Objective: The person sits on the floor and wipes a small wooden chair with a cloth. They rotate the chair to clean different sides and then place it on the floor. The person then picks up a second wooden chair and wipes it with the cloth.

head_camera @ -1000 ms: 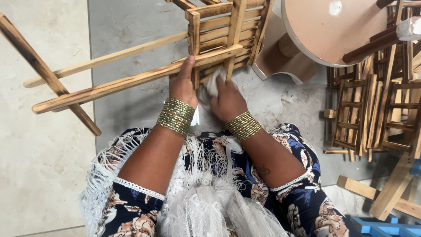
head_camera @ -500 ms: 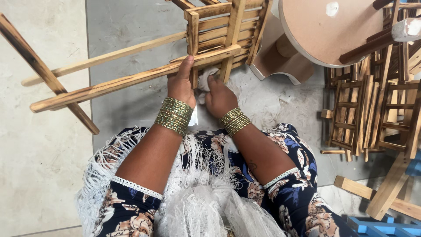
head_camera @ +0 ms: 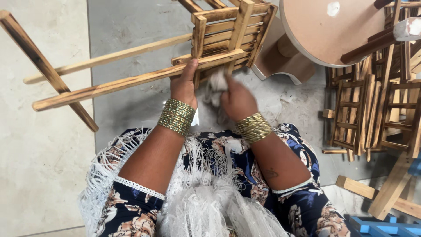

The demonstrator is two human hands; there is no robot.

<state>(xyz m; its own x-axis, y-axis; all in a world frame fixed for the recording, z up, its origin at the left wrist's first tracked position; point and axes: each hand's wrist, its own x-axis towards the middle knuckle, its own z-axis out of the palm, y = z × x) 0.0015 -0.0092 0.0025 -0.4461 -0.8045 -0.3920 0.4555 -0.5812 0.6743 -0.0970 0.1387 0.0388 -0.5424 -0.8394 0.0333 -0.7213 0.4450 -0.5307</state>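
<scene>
A slatted wooden chair frame lies tipped over on the floor before me, its long legs stretching left. My left hand grips the frame's lower rail beside the slats. My right hand is closed around a crumpled pale cloth and presses it against the underside of the same rail. Both wrists carry stacks of gold bangles.
A round wooden tabletop with its base stands at the upper right. Several small slatted wooden frames are stacked along the right. A loose plank and a blue wooden piece lie at the lower right. The floor is grey concrete.
My right hand with the cloth has slid a little downward and left along the rail. The left hand keeps its hold on the frame.
</scene>
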